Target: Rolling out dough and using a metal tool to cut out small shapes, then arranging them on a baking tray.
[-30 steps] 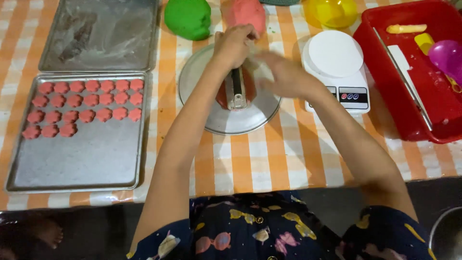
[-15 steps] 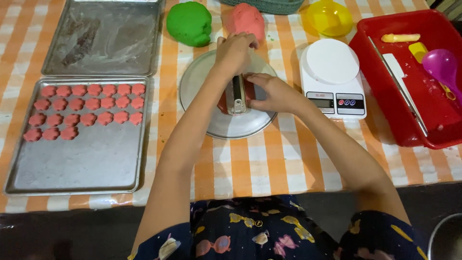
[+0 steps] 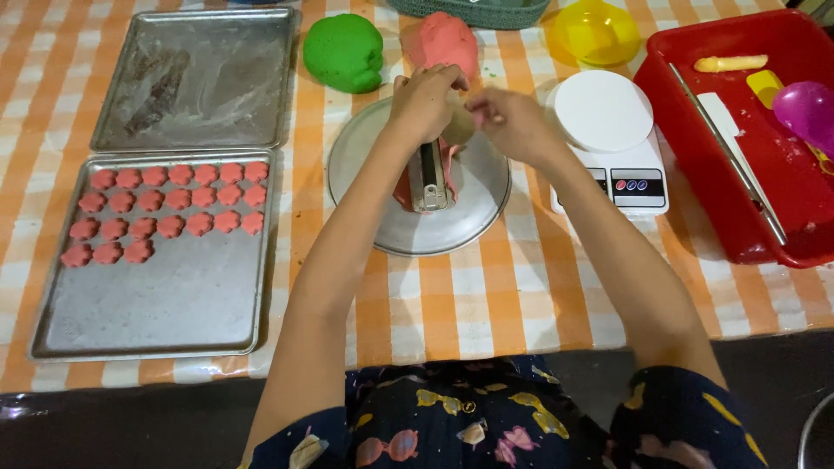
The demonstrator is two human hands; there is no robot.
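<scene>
— pink dough (image 3: pixel 407 187) sits mid-table on the round metal plate (image 3: pixel 391 230), under the metal press (image 3: pixel 429 178).
— left hand (image 3: pixel 423 102) grasps the press top; right hand (image 3: pixel 508 120), lifted off the plate since a moment ago, pinches a dough scrap beside it.

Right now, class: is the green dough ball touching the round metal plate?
Apart. The head view shows a strip of checked tablecloth between the green dough ball and the rim of the round metal plate.
</scene>
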